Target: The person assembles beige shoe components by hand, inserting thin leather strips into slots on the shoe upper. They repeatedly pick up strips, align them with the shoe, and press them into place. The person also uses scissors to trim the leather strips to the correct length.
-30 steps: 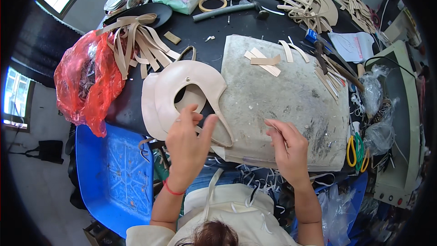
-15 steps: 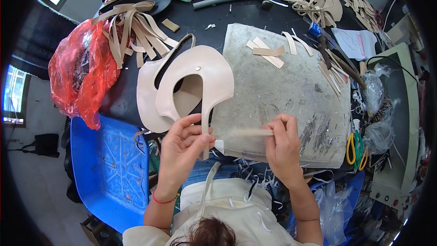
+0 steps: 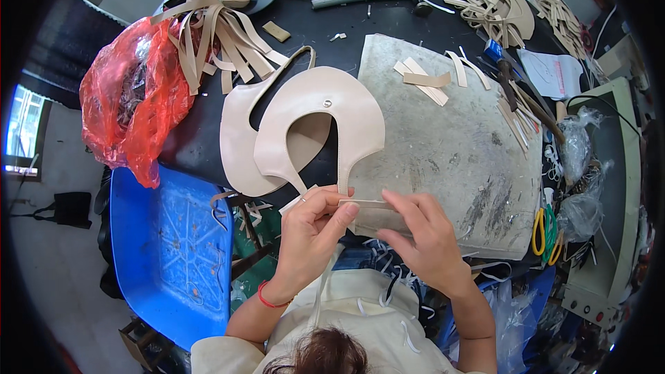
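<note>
A beige leather piece [image 3: 360, 107], curved like a horseshoe, with a small silver stud, lies partly over a second beige leather piece [image 3: 239, 138]. One of its narrow ends reaches down to my left hand [image 3: 312, 225], which is closed on it. A short beige strip [image 3: 370, 205] lies crosswise over that end, pinched under my left fingers. My right hand [image 3: 429, 232] is beside the strip's right end. Its index finger touches or nearly touches the strip, while the thumb stands apart below. My left fingers partly hide where the strip meets the leather end.
A grey worn board [image 3: 443, 159] lies on the black table, with loose beige strips [image 3: 424, 82] on it. Left are a red plastic bag [image 3: 131, 97], a bundle of strips [image 3: 222, 34] and a blue tub [image 3: 183, 249]. Scissors [image 3: 539, 232] and a hammer [image 3: 415, 1] lie farther off.
My right hand has brought the short strip leftward onto the leather end, and its thumb and index finger have parted. My left hand has moved slightly right with the leather piece.
</note>
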`<action>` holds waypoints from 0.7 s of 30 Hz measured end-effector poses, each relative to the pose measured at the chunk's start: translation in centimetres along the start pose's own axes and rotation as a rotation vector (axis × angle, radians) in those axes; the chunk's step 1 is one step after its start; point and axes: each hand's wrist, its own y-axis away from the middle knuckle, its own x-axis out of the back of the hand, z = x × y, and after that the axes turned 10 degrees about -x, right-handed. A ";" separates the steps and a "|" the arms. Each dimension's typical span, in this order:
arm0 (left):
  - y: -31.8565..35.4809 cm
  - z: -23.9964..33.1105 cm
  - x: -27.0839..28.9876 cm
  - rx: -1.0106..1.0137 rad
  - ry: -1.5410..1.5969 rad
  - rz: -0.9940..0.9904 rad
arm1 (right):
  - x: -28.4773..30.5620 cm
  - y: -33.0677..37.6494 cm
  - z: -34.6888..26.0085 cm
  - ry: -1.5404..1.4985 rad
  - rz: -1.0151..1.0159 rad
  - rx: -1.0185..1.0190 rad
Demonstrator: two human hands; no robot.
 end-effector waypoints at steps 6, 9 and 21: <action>0.5 0.9 -0.8 -0.033 0.246 0.149 | 1.0 -0.5 0.6 -0.266 0.063 -0.286; 0.1 1.2 0.3 0.115 0.275 0.058 | 0.5 -1.1 -0.5 -0.431 -0.049 -0.347; 0.7 1.2 1.4 0.131 0.319 0.024 | -2.4 -2.9 -1.5 -0.624 -0.244 -0.464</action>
